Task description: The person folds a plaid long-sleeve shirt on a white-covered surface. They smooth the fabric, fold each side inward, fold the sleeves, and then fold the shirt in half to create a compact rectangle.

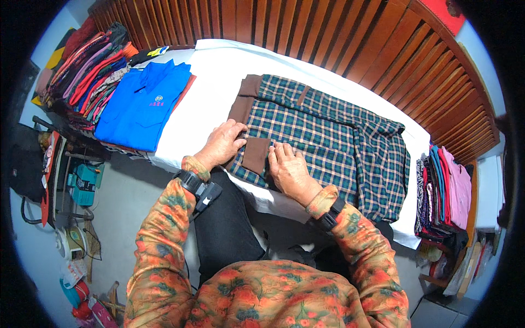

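Note:
A green, white and black plaid long-sleeved garment [322,142] with brown trim lies spread on a white sheet [213,71]. Its brown hem band [245,104] faces left. One sleeve is laid along the near side, and its brown cuff [256,156] rests close to that band. My left hand [224,143] touches the hem beside the cuff, fingers extended and resting on the fabric. Just right of the cuff, my right hand [292,170] lies with its fingers flat on the plaid cloth. A dark band circles each of my wrists.
Left of the garment lies a folded blue polo shirt [139,104], next to a tall pile of folded clothes [90,76]. Another folded stack [445,186] stands at the right end. A slatted wooden backrest [328,33] runs along the far side. Tools [85,183] sit at lower left.

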Tool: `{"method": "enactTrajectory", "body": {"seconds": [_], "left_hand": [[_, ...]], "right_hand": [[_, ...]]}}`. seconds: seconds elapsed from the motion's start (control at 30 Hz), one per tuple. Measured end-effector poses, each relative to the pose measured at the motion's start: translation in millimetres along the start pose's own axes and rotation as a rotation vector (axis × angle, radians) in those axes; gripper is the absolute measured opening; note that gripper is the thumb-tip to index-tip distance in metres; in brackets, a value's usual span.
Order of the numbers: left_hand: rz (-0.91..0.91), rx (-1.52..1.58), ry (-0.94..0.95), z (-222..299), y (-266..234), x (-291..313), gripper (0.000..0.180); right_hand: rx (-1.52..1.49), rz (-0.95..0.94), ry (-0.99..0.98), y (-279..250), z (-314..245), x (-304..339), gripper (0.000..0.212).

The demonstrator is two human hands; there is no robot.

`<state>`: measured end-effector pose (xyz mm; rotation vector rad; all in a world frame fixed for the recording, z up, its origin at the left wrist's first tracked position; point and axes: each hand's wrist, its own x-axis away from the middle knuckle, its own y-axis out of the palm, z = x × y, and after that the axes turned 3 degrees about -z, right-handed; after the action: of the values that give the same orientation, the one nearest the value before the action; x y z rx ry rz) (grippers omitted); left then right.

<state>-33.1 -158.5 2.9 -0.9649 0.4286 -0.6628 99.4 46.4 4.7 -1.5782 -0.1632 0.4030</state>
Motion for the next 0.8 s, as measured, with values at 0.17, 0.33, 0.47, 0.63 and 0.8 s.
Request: {"method": "enactTrajectory", "body": {"seconds": [0.17, 0.33, 0.47, 0.63, 0.8], "left_hand": [[0.013, 0.063, -0.031, -5, 4, 1, 0.021], [0.018, 0.052, -0.021, -6, 4, 5, 0.023], [-0.038, 0.015, -0.052, -1, 1, 3, 0.023], [-0.087, -0.002, -0.022, 1, -2, 2, 0.02], [0.002, -0.245, 0.071, 10, 0, 6, 0.017]], "right_hand": [[-0.259, 0.059, 0.162, 11, 24, 5, 0.019], [-0.753, 0.418, 0.502, -11, 60, 41, 0.019], [-1.318, 0.56, 0.773, -33, 87, 93, 0.021], [-1.513, 0.903, 0.715, -44, 97, 144, 0.025], [-1.069, 0.813, 0.558, -52, 88, 152, 0.035]]}}
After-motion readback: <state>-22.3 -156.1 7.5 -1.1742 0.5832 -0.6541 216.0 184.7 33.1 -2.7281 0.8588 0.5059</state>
